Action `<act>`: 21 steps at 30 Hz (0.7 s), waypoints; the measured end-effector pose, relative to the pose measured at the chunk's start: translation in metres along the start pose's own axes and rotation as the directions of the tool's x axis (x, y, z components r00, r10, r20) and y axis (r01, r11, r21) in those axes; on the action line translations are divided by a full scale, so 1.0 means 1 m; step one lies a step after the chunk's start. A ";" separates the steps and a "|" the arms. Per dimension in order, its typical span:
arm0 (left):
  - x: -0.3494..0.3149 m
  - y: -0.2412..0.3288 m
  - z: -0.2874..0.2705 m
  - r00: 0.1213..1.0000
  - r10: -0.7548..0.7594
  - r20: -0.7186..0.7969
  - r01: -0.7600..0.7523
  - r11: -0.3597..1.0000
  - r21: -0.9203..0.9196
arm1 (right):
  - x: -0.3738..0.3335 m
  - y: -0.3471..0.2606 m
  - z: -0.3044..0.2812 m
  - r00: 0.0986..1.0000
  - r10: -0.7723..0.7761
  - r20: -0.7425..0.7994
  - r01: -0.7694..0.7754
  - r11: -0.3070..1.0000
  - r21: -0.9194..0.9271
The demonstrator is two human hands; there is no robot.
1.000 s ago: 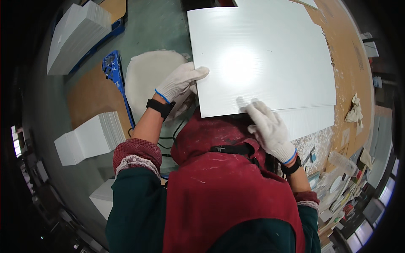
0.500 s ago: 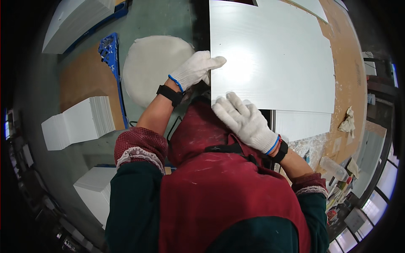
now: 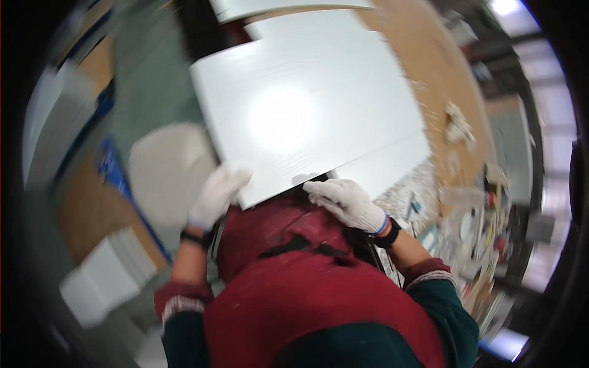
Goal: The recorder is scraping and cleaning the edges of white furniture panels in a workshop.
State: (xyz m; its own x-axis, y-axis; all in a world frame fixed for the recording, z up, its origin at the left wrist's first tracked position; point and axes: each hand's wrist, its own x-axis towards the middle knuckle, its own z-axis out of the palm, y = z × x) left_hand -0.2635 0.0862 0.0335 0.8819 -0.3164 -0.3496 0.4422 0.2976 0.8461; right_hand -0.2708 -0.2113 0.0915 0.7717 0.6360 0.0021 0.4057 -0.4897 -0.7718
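Left hand has moved to the near-left corner of the panel, grip too blurred to tell; right hand loosely open; panel ahead of both, left nearer.

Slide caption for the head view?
Gloved left hand at the left edge of a white panel, right hand at its near edge.

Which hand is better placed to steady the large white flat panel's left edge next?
Probably left: the white-gloved left hand is at the left edge of the large white flat panel, while the white-gloved right hand is by its near edge.
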 end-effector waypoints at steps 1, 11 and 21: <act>-0.005 0.003 0.004 0.990 -0.082 0.115 0.084 0.996 -0.015 | -0.010 0.003 -0.010 0.993 0.104 -0.060 -0.100 0.993 0.063; 0.000 0.005 -0.027 0.971 -0.234 -0.045 0.238 0.956 0.172 | -0.075 0.011 -0.019 0.755 0.627 -0.194 -0.603 0.779 0.169; 0.032 0.054 -0.131 0.986 -0.167 -0.020 0.151 0.831 0.536 | -0.129 0.012 -0.001 0.583 0.697 -0.417 -0.658 0.706 0.261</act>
State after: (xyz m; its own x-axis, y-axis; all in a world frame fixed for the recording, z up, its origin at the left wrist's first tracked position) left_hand -0.1899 0.2106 0.0156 0.7988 -0.3438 -0.4937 0.4132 -0.2830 0.8655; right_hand -0.3647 -0.3003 0.0827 0.9370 -0.2189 -0.2721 -0.3491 -0.6090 -0.7122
